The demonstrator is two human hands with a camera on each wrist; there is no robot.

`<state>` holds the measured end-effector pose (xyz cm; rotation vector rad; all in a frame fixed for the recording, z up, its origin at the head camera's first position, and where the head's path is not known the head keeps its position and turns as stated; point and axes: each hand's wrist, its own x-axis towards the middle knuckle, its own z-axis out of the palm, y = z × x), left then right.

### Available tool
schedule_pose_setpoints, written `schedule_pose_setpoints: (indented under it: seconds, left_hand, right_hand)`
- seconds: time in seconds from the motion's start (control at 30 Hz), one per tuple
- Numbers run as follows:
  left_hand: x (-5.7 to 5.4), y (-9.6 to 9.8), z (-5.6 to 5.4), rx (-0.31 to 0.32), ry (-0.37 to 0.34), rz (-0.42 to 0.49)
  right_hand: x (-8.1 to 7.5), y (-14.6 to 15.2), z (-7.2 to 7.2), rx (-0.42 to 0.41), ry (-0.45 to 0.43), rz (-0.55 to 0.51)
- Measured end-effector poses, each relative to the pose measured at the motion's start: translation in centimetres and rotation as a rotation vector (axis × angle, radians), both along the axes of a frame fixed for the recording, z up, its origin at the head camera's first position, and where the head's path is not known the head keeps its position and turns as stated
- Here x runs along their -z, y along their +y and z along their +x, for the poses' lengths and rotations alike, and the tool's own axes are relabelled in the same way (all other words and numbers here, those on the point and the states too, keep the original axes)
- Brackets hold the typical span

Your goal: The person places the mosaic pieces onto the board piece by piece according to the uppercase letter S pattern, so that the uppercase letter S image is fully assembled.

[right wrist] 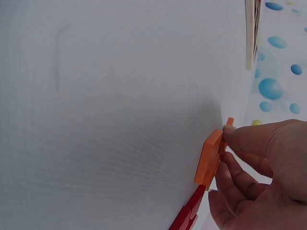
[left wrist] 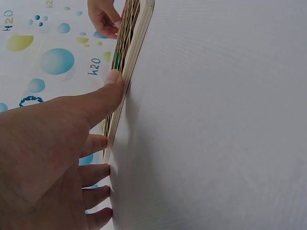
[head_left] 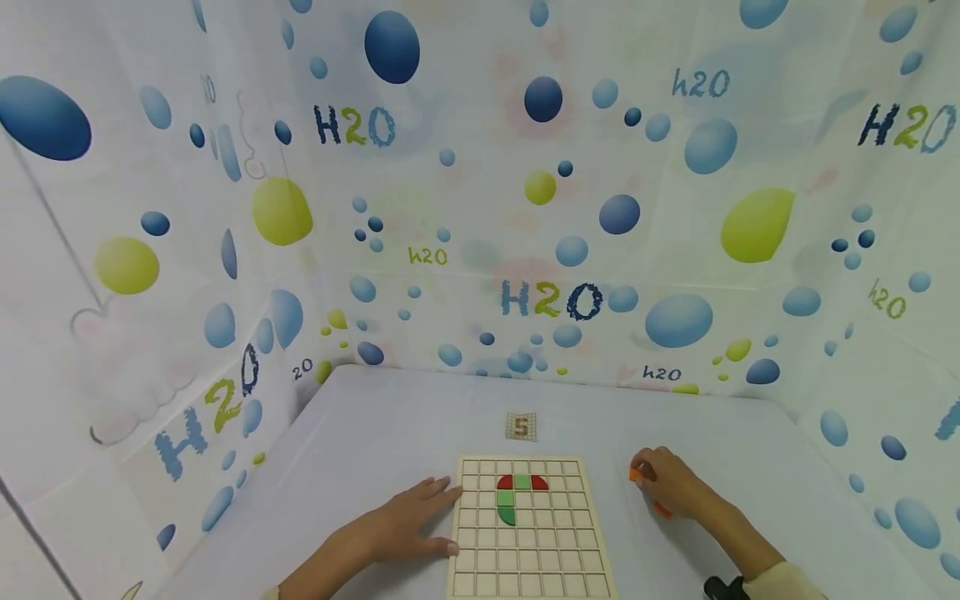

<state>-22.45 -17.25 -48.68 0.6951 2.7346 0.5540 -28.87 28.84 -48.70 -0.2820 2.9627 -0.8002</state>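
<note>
Grid board and both hands on a white table.
At left, the left hand (head_left: 401,525), fingers straight and spread apart, touches the left edge of the grid board (head_left: 553,540); on the board's far part, a row of red piece (head_left: 506,482), light green square (head_left: 522,482) and second red piece (head_left: 539,482) lies beyond another light green square (head_left: 506,498) and a green rounded piece (head_left: 507,515). A small card (head_left: 521,427) lies just beyond the board. At right, apart from the board, the right hand (head_left: 670,482) pinches an orange piece (head_left: 635,473); a second orange piece (head_left: 662,510) lies just nearer.
</note>
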Motion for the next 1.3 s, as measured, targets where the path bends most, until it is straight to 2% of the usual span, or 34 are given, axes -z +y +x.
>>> schedule_pose_setpoints:
  seconds: [0.17,0.53,0.73,1.07,1.3]
  left_hand:
    - [0.0,0.0,0.0,0.001,0.002,-0.008]
    - [0.0,0.1,0.0,-0.007,-0.016,-0.014]
    - [-0.3,0.1,0.2,-0.002,-0.007,-0.015]
    - [0.1,0.1,0.0,-0.002,-0.003,-0.009]
    - [0.2,0.1,-0.3,-0.013,-0.008,-0.022]
  right_hand:
    - [0.0,-0.1,0.1,-0.038,0.040,-0.071]
    - [-0.4,-0.5,0.3,-0.022,0.021,-0.053]
    - [-0.1,-0.4,0.2,-0.039,0.052,-0.035]
    - [0.2,-0.5,0.2,-0.042,0.096,-0.050]
    - [-0.7,-1.8,0.5,-0.057,0.098,-0.110]
